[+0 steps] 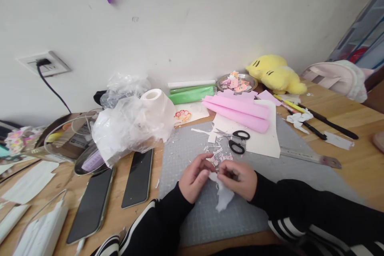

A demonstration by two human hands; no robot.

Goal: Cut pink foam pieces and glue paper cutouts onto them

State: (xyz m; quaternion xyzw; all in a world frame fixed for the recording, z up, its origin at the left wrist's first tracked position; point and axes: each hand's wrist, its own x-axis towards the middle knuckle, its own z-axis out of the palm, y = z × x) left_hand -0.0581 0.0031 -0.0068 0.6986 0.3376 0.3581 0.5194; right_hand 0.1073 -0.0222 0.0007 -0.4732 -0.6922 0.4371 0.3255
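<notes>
A person in black sleeves with white stripes sits at a wooden table [354, 106], both hands at work low over a grey cutting mat [207, 226]. The right hand [238, 179] is narrowed to a pinch on a thin, crumpled white piece [223, 198], which hangs toward the wearer from between the hands. The left hand [196, 178] is half curled at that piece's upper edge; from here I can't tell whether its fingers grip it or only touch it. Just beyond lie cut scraps [210, 147] and black-handled scissors [231, 135], resting partly on a cream sheet [264, 144], with a steel ruler [312, 157] to the right. Some cutting looks done: snippets litter the mat and small printed cutouts [234, 84] fill a metal bowl [255, 84]. The work seems midway, since the white piece is not yet set down and the pink rolls [237, 114] appear uncut.
</notes>
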